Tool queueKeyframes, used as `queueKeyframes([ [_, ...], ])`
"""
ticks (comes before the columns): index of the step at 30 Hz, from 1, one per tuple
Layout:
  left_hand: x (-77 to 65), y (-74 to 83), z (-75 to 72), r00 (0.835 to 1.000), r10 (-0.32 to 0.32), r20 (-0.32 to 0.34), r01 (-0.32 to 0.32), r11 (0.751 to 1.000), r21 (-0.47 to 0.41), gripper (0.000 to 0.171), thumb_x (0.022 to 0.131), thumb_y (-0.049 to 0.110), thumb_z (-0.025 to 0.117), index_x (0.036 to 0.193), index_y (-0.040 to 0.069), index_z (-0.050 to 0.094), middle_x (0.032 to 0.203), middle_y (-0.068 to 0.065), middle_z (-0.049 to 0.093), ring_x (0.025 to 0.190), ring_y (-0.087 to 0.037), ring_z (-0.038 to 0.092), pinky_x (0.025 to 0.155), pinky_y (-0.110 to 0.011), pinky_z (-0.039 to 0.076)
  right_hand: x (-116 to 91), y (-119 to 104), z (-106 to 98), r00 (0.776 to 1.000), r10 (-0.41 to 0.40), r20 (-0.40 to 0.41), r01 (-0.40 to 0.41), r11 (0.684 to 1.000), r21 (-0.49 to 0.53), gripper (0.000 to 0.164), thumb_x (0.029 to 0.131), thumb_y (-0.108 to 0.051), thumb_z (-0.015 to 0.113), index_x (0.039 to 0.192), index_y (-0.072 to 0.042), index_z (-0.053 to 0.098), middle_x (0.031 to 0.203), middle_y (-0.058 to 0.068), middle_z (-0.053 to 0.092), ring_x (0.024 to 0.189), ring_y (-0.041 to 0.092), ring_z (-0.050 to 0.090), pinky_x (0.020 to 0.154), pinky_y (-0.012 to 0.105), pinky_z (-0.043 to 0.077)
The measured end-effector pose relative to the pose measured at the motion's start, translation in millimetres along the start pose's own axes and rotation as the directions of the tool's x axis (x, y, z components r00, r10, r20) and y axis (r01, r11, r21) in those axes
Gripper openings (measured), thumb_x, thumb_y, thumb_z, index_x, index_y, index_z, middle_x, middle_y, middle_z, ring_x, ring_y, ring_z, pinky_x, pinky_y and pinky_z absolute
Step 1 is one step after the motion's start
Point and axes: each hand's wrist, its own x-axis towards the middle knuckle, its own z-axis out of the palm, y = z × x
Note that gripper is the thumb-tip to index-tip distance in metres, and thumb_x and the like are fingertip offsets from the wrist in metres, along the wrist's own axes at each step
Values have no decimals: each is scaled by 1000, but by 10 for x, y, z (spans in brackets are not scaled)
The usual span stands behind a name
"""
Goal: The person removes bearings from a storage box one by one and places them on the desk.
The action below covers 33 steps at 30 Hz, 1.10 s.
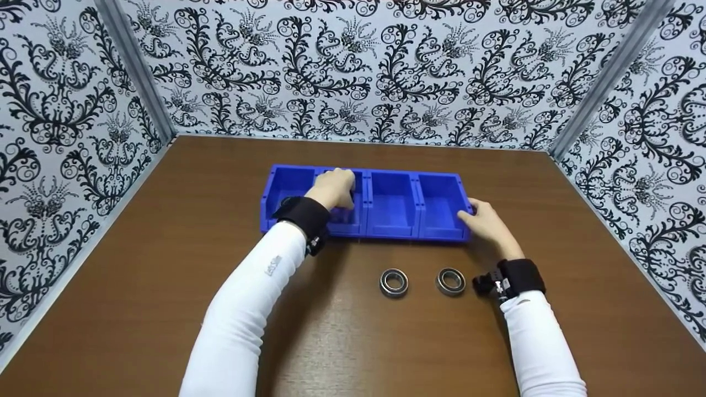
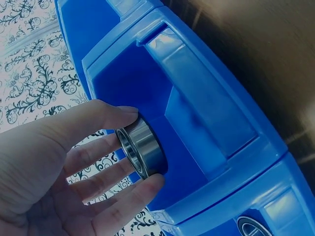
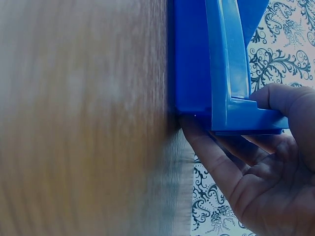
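Observation:
A blue four-compartment bin (image 1: 392,231) stands on the table. My left hand (image 1: 335,190) is in its second compartment from the left. Between thumb and fingers it holds a steel ball bearing (image 2: 145,145), tilted on edge inside that compartment in the left wrist view. Another bearing (image 2: 253,227) lies in the neighbouring compartment, at the bin's left end. My right hand (image 1: 488,223) grips the bin's right end wall, with the thumb over the rim and fingers along the outside, low by the table (image 3: 98,123) in the right wrist view.
Two more bearings, a left one (image 1: 394,283) and a right one (image 1: 450,282), lie flat on the brown table in front of the bin. The right one is near the right wrist's strap (image 1: 521,275). Patterned walls (image 1: 353,71) enclose the table's back and sides.

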Motion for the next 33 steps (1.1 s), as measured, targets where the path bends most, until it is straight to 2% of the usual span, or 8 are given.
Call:
queueKeyframes([
  [11, -26, 9, -46, 1000, 6, -8, -6, 1000, 16, 27, 77, 9, 75, 104, 6, 76, 119, -16, 75, 112, -39, 70, 96, -53, 57, 1, -12, -3, 1000, 3, -2, -3, 1000, -18, 52, 100, -12, 47, 145, 14, 46, 131, 35, 62, 104, 28, 67, 79, 13, 47],
  [24, -39, 19, -113, 999, 33, -13, -33, 999, 11, 21, 78, 7, 72, 98, 5, 77, 115, -16, 76, 108, -39, 71, 92, -52, 58, -5, -2, -4, 1000, -4, 4, 4, 1000, 10, 49, 100, -11, 48, 143, 14, 48, 129, 36, 63, 100, 26, 68, 77, 13, 49],
  [33, -23, 22, -149, 999, 40, -21, -39, 999, 12, 16, 78, 6, 69, 92, 5, 77, 112, -15, 77, 105, -37, 71, 90, -50, 58, -5, -5, -3, 1000, 10, 5, -11, 1000, 6, 50, 101, -12, 47, 145, 13, 46, 131, 35, 62, 104, 28, 67, 79, 14, 48],
])
